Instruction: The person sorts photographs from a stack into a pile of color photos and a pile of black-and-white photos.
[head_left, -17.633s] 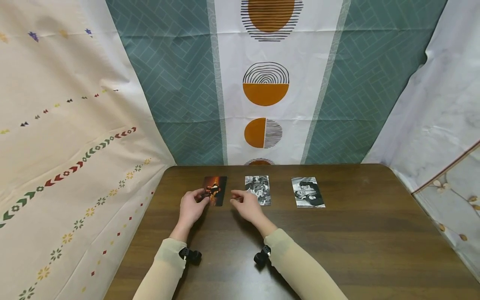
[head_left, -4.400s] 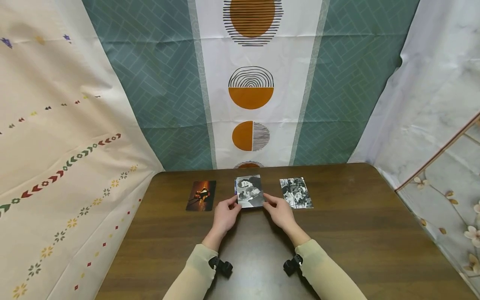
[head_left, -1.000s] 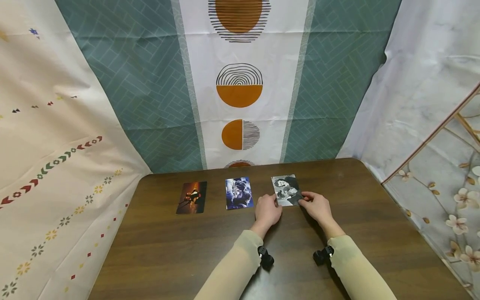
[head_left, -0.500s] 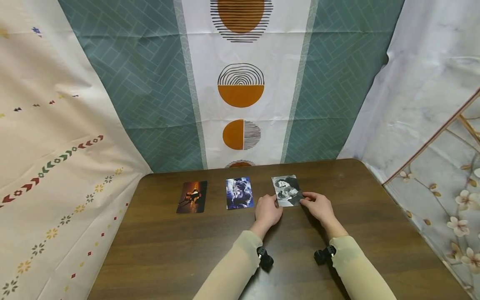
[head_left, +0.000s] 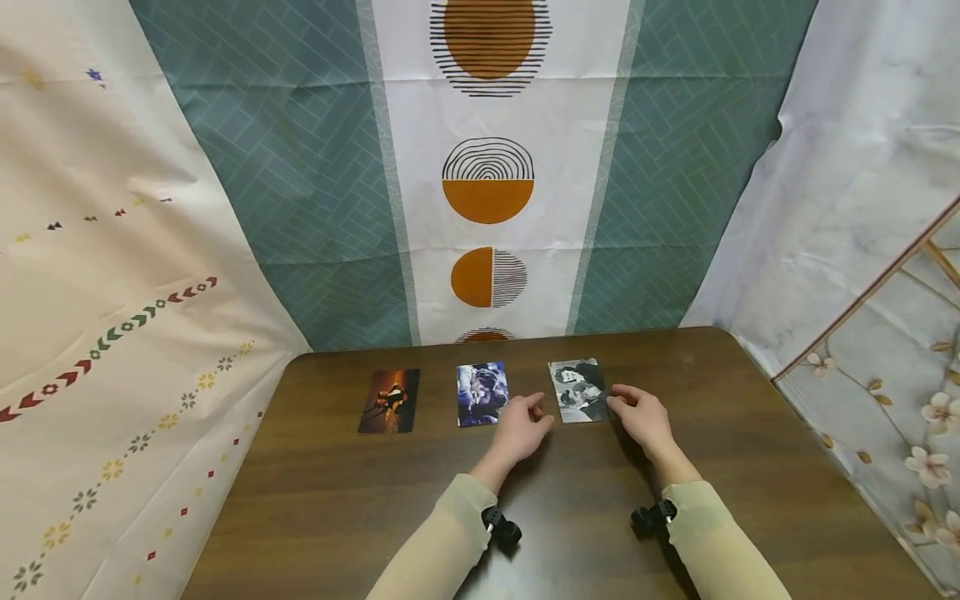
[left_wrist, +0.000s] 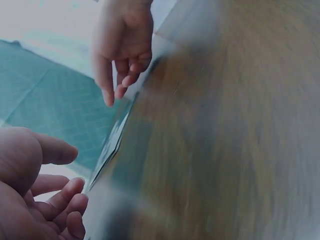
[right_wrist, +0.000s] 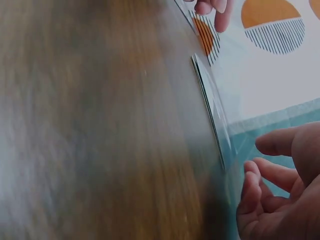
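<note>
A black-and-white photo card lies on the right of the table's far side; in the right wrist view, its edge looks layered, like cards stacked. Just right of it is my right hand, thumb and fingers apart and gripping nothing in the right wrist view. My left hand hovers left of that card, fingers loosely bent and holding nothing. Partly behind the left fingers lies a blue-and-white photo card. Farther left is a dark orange photo card.
The brown wooden table ends at a patterned teal and white cloth behind. Pale cloths hang at the left and right. Each sleeve carries a small black wrist camera.
Over several seconds the black-and-white card went from middle to right, baring the blue card. Within the last half second both hands let go; the left drew back leftward.
</note>
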